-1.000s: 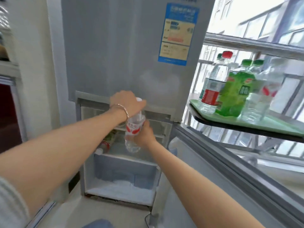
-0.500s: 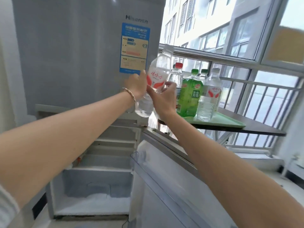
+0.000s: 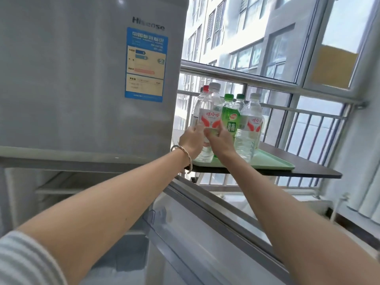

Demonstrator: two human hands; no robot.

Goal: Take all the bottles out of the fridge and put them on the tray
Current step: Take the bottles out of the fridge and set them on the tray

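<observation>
A clear water bottle (image 3: 209, 118) with a red-and-white label stands upright on the left end of the green tray (image 3: 271, 162). My left hand (image 3: 191, 141) and my right hand (image 3: 221, 141) both grip its lower half. Behind and beside it on the tray stand a green drink bottle (image 3: 231, 118), another clear bottle with the same label (image 3: 249, 128), and more bottles partly hidden, one with a red cap (image 3: 205, 89). The grey fridge (image 3: 82, 79) fills the left, its lower compartment open below.
The tray lies on a dark shelf (image 3: 308, 171) fixed by a metal railing (image 3: 267, 79) and windows. The open lower fridge door (image 3: 205, 233) juts toward me under my arms. A white wall and a pipe are at the right.
Both hands carried the clear bottle up out of the lower fridge compartment, rightward, and down onto the tray's left end. The view followed to the tray.
</observation>
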